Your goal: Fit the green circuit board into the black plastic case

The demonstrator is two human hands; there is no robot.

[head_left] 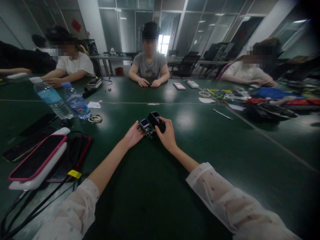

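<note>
Over the middle of the green table, my left hand has its fingers around the near-left edge of a circuit board with a small screen. Just to the right, my right hand grips a black plastic case between thumb and fingers. The case is tilted and sits right beside the board; whether the two touch, I cannot tell. My fingertips under the board are partly hidden.
Two water bottles stand at the left, behind stacked phones and black cables. A coiled wire lies near them. Toward the right are a wrench, tangled cables and a blue bag-like item. Several people sit across the table.
</note>
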